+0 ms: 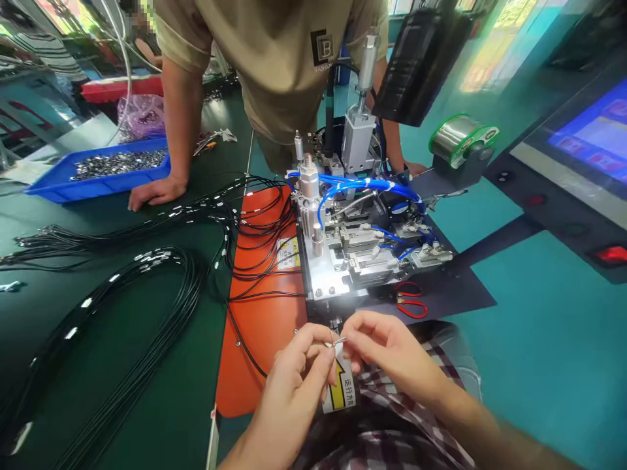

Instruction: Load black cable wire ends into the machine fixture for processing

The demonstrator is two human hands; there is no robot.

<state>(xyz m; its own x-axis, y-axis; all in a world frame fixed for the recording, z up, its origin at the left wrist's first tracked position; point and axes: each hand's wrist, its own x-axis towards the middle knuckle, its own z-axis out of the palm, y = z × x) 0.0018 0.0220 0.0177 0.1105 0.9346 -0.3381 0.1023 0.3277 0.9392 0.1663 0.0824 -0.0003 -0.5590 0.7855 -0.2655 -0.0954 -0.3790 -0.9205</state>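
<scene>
My left hand [300, 375] pinches a small, shiny metal connector [337, 341] between thumb and forefinger. From the other side, the fingertips of my right hand [385, 346] close on the same tiny piece. Its exact shape is too small to make out. A black cable [247, 346] runs down the orange board [267, 329] and vanishes behind my left hand; whether it joins the connector is hidden. Just beyond both hands stands a bench machine [337, 261] with metal cylinders and blue air tubes. A white and yellow arrow label [337, 388] shows below my fingers.
Bundles of black cables [181, 281] cover the dark green table at left. A blue tray [98, 186] holds many small metal parts. Red-handled scissors [411, 305] lie right of the machine, below a solder spool [458, 142]. A person [279, 65] leans on the table opposite. A screen [592, 137] stands right.
</scene>
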